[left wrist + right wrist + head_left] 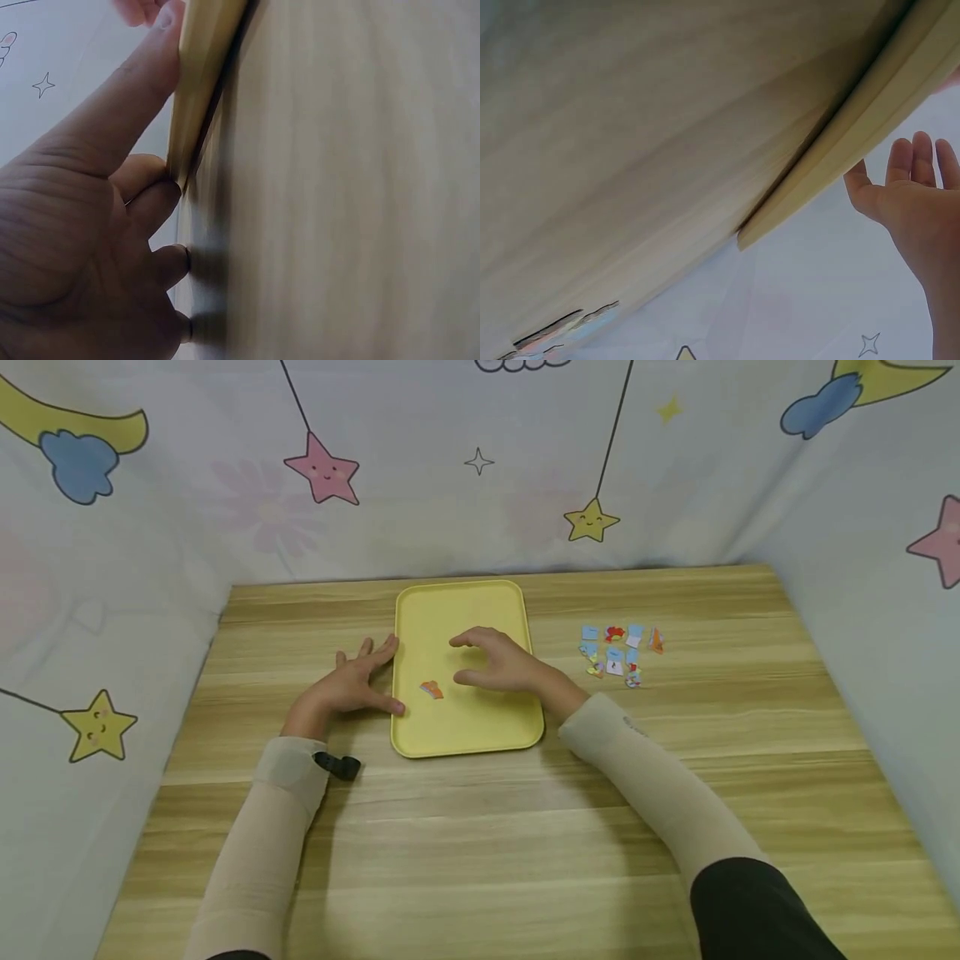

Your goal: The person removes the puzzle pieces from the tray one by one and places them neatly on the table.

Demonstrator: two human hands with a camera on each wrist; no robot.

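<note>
A yellow tray (465,735) lies on the wooden table. On it, left of the middle, sits one small orange puzzle piece (432,690). My left hand (348,683) rests at the tray's left edge with fingers spread, the thumb and a fingertip touching the rim; the left wrist view shows the thumb against the tray wall (202,82). Over the tray hovers my right hand (498,664), thumb and fingers apart with nothing between them. In the right wrist view that hand (915,202) is raised beside the tray's rim (825,161).
Several small printed puzzle pieces (614,662) lie in loose rows on the table to the right of the tray. A white cloth backdrop (420,527) with stars and moons surrounds the table (450,860). A black strap (337,766) is on the left wrist.
</note>
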